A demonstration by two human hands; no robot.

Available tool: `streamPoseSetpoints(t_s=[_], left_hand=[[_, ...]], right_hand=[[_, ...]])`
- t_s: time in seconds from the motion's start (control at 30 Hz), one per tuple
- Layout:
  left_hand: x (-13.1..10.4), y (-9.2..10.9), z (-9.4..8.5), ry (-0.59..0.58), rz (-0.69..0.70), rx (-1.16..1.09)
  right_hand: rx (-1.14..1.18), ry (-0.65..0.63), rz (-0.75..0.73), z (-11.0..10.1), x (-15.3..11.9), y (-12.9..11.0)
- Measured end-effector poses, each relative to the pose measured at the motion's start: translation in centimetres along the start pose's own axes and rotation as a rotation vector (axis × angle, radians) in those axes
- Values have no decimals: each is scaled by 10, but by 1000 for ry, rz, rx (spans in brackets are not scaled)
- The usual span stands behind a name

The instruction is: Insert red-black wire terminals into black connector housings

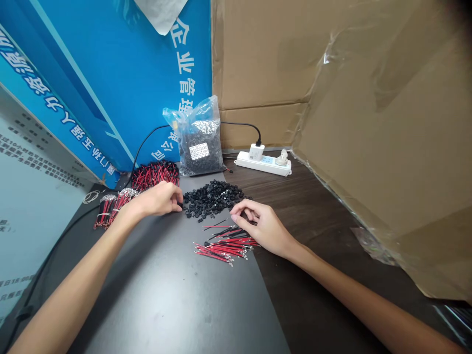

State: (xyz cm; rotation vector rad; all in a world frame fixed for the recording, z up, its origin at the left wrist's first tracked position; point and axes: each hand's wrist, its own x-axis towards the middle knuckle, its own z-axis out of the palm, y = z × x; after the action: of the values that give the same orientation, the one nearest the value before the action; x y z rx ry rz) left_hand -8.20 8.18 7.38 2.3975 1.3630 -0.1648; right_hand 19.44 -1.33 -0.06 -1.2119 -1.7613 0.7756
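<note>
A heap of small black plastic connector housings lies on the grey mat. At its left edge is my left hand, fingers curled down and closed round a small black housing that shows at the fingertips. My right hand is at the heap's right edge, thumb and forefinger pinched together. Whatever that pinch holds is too small to make out. Under and left of my right hand lie loose red and black wires with bare metal ends, pointing roughly sideways.
Behind the left hand is a pile of red and black wires; tied wire bundles lie by my left forearm. A clear bag of black parts stands at the back. Right of it sits a white power strip. Cardboard walls the right side.
</note>
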Motion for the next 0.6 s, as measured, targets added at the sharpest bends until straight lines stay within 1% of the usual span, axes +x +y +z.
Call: streamPoseSetpoints(t_s=[0.1, 0.2, 0.3, 0.43, 0.6], left_hand=[[1, 2, 1, 22, 3, 17], [0, 4, 1, 47, 4, 41], [-1, 4, 1, 66, -15, 51], [-1, 3, 2, 46, -18, 17], [1, 9, 4, 53, -4, -49]], right_hand=[[-51, -40, -54, -1, 0, -1], [-108, -85, -165, -2, -2, -1], [-163, -90, -254, -2, -4, 0], [-194, -103, -281, -2, -6, -1], [-228, -166, -266, -1, -8, -2]])
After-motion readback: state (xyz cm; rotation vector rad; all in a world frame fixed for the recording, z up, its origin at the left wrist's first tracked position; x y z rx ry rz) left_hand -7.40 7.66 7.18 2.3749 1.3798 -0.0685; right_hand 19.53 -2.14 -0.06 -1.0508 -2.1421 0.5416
